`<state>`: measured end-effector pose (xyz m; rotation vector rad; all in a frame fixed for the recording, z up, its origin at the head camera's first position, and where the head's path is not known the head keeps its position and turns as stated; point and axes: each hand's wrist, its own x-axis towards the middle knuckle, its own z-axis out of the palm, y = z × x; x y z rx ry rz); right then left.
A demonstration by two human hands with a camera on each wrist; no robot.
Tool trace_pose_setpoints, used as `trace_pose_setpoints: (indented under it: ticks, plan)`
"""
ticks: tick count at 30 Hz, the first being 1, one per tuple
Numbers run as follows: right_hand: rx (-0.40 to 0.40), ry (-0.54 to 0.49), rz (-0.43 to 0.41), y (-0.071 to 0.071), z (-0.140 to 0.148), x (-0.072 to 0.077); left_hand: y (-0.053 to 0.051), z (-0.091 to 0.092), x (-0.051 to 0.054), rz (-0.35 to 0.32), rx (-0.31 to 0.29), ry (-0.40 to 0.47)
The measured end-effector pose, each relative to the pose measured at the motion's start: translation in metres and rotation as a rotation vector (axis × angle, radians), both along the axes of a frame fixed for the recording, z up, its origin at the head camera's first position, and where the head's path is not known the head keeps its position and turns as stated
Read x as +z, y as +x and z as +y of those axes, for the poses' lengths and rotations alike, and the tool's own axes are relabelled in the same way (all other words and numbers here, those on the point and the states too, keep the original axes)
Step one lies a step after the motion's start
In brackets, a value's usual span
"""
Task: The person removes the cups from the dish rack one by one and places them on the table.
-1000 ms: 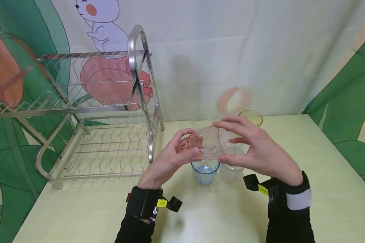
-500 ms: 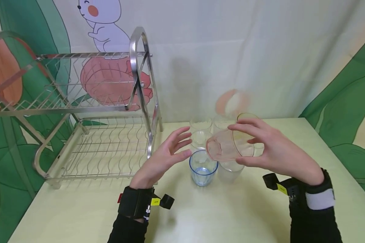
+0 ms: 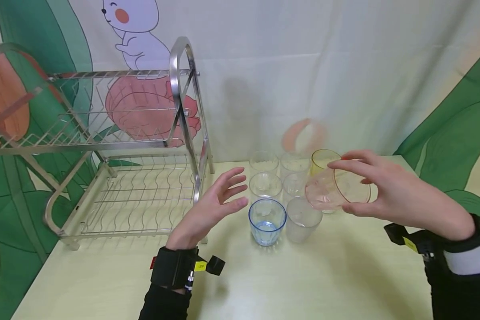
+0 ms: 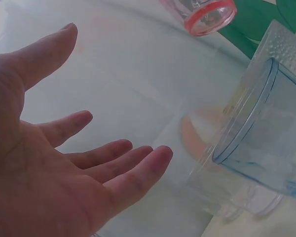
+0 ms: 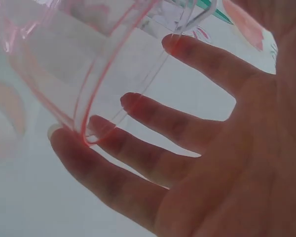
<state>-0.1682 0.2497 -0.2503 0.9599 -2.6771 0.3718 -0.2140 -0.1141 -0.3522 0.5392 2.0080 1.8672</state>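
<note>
My right hand (image 3: 396,191) holds a pink-tinted drinking glass (image 3: 323,191) by its rim, between thumb and fingers. The glass lies tilted on its side in the air, its base toward the left. In the right wrist view, several fingers (image 5: 118,173) lie along the red-edged rim. My left hand (image 3: 212,206) hovers with spread, relaxed fingers and holds nothing. Right of it on the table stand a blue glass (image 3: 267,226) and a frosted clear glass (image 3: 302,226). Clear glasses (image 3: 266,186) stand behind them. A yellow glass (image 3: 321,161) is partly hidden behind the pink one.
A two-tier metal dish rack (image 3: 104,145) stands on the left of the pale table (image 3: 264,284). Behind the table hangs a printed curtain (image 3: 352,89) with cartoon figures and green leaves.
The left hand has let go of the pink glass and drawn back slightly left. My right hand has carried the glass to the right, uncovering the glasses behind.
</note>
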Motion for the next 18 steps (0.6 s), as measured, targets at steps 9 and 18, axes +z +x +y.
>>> trace_pose_setpoints:
  ticks: [9,18]
  plan:
    - [0.002,0.130,-0.022,0.000,0.016,0.004,0.002,-0.001,-0.001,0.013,0.032,-0.090]
    - [-0.034,0.233,-0.168,-0.003,0.021,-0.024,0.002,0.002,-0.006,0.014,0.058,-0.171]
